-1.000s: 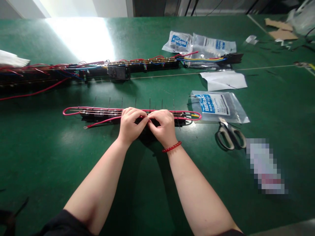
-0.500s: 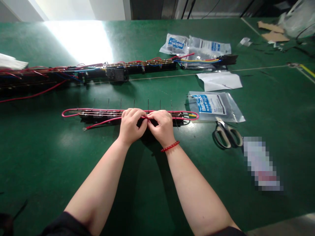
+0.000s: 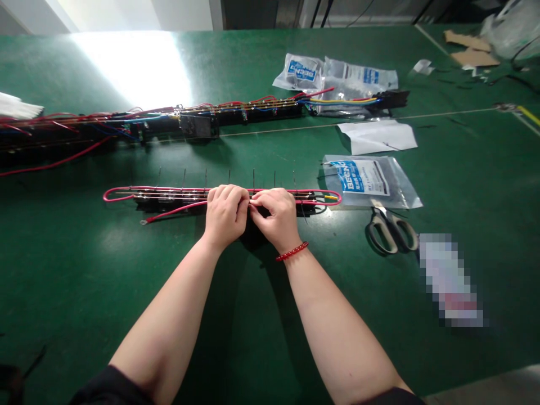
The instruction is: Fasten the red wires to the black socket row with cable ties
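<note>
Head cam is the only view, so: both hands are right up against each other at the near side of a black strip [image 3: 145, 206] lying on the green bench [image 3: 105, 298]. Its long axis runs left to right across the person's front, so it sticks out past both hands.

Left hand [image 3: 225, 212] sits over roughly the middle, right hand [image 3: 276, 214] just beside it. Both look pinched closed on the red cable [image 3: 177, 210], though the fingers hide most of it and I can't tell if something thin is caught in there too. The cable makes a long loop along the strip. Its ring lug [image 3: 144, 222] is out on the left, so left hand's nearer that, while the yellow bit [image 3: 331, 197] is on the right hand's side. A row of thin black ties [image 3: 253, 179] pokes up just beyond the hands.

Writing-wise: the clear bag [image 3: 371, 180] off to the right has a blue label that reads like "BECNG", last letter iffy, smaller text too blurry for me. Farther back, another bag [image 3: 300, 72] seems to carry the same name. Scissors [image 3: 390, 222] lie just below the nearer bag, no readable brand. The pixelated patch beside them is unreadable, obviously.
</note>
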{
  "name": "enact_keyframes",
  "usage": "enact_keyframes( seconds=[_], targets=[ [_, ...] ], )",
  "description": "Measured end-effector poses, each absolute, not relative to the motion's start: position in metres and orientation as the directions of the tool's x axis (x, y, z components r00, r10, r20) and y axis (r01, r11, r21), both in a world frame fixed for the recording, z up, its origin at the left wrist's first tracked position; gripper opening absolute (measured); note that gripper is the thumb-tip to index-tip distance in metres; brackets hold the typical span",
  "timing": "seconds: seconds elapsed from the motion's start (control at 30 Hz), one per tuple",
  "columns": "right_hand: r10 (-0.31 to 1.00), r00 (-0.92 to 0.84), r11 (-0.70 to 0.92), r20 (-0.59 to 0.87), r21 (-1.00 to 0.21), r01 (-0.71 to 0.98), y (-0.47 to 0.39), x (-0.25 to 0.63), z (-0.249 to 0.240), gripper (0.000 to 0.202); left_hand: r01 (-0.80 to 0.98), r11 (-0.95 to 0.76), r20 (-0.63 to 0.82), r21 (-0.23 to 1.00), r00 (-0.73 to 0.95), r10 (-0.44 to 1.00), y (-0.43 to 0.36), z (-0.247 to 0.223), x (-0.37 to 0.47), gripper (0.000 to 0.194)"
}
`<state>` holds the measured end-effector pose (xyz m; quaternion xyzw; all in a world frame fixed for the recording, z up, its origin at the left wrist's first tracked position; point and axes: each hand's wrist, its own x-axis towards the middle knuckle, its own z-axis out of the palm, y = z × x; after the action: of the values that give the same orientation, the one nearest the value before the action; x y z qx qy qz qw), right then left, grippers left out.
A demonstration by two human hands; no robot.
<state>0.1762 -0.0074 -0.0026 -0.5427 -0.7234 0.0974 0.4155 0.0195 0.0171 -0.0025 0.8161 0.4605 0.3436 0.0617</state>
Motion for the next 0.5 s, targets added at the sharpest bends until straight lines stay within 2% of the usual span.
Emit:
enact_keyframes(
  seconds=[0.17, 0.5],
  targets=[
    [0.847, -0.070, 0.416, 0.527, -0.574, 0.706, -0.0069, 0.1764, -0.0051, 0.012, 0.701, -0.583, 0.519, 0.412, 0.345, 0.782, 0.0159, -0.0032, 0.0206, 0.014],
    [0.862, -0.072, 0.390, 0.502, -0.566, 0.726, -0.0068, 0.1758, -0.0067, 0.014, 0.717, -0.584, 0.537, 0.381, 0.343, 0.771, 0.0159, -0.0040, 0.0212, 0.015]
  ],
)
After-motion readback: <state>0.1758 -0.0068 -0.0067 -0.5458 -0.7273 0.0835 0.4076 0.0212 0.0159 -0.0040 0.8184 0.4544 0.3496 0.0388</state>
